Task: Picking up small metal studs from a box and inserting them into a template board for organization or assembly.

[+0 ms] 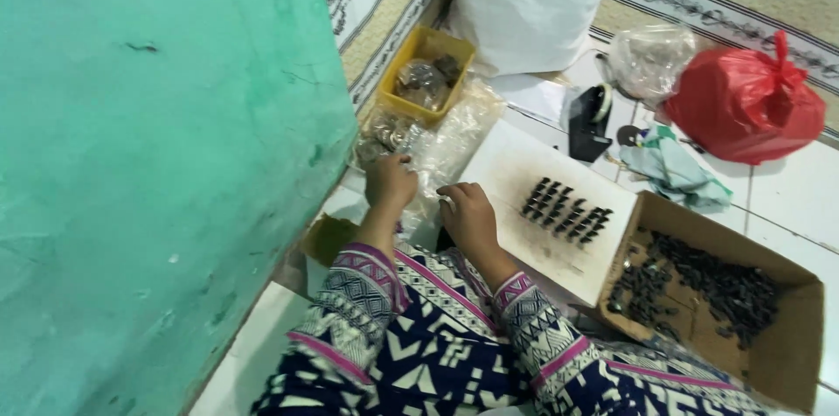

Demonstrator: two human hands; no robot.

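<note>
Crinkly clear plastic bag [441, 149] is pinched by both left hand [391, 182] and right hand [469, 215] (fingers clamped on it).

— What are the hands on?

— Both grip a clear plastic bag [441, 149] on the tiled floor [786, 197]: the left hand [391, 182] is closed on its near edge, the right hand [468, 215] pinches it just beside.

— And around them?

— A white board [507, 171] to the right carries rows of small black parts [566, 211]. Touching its right edge, a cardboard box [786, 329] holds a loose heap of the same parts. Beyond the bag sits a yellow tub [411, 53], with a red bag [743, 101] well apart to the right.
</note>
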